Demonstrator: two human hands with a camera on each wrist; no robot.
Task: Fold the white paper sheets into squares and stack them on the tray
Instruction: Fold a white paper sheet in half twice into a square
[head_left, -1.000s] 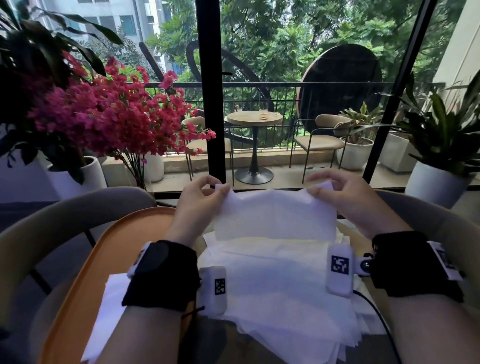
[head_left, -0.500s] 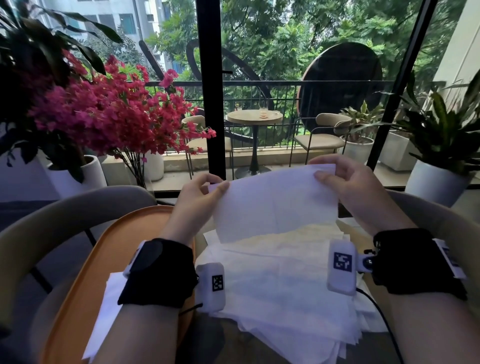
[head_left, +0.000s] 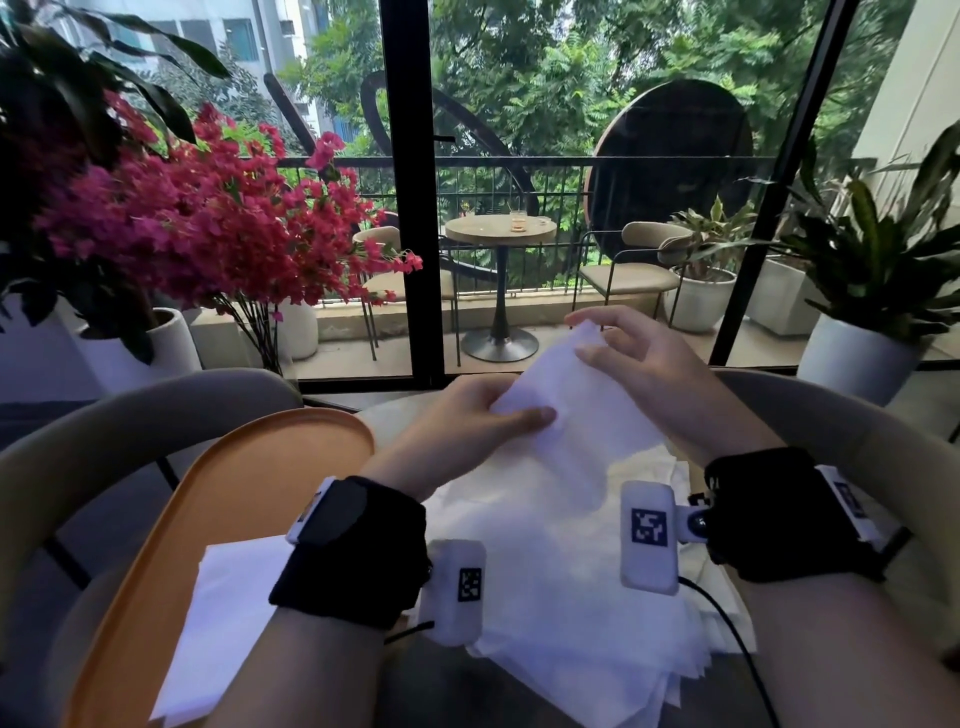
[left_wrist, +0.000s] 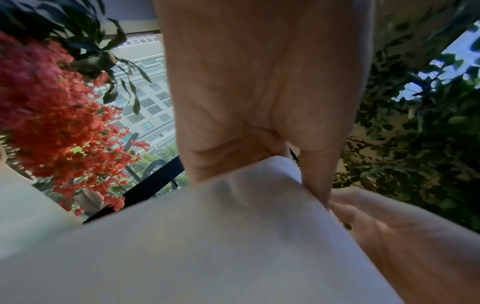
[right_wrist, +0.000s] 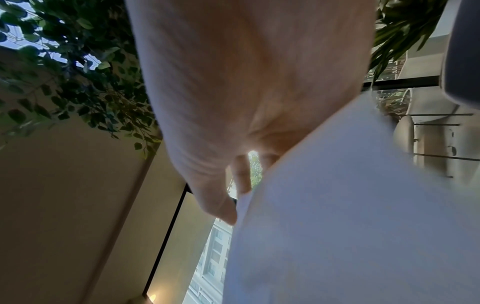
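Both hands hold one white paper sheet (head_left: 566, 415) up over a loose pile of white sheets (head_left: 561, 587) on the table. My left hand (head_left: 498, 410) pinches the sheet's left edge, thumb on top. My right hand (head_left: 597, 338) pinches its upper right corner, higher and farther away, so the sheet hangs slanted. The left wrist view shows the sheet (left_wrist: 207, 236) under my thumb, and the right wrist view shows the sheet (right_wrist: 350, 205) running past my fingers. An orange tray (head_left: 249, 483) lies to the left with folded white paper (head_left: 223, 623) on its near part.
Curved beige chair backs (head_left: 130, 415) stand beyond the table on both sides. A potted plant with pink flowers (head_left: 197, 223) is at the far left and a green potted plant (head_left: 872, 291) at the far right. A black window frame (head_left: 410, 182) stands straight ahead.
The sheet has been lifted off the pile. My left hand has moved right and inward along it, and my right hand has swung its corner up and leftward, so the hands are closer.
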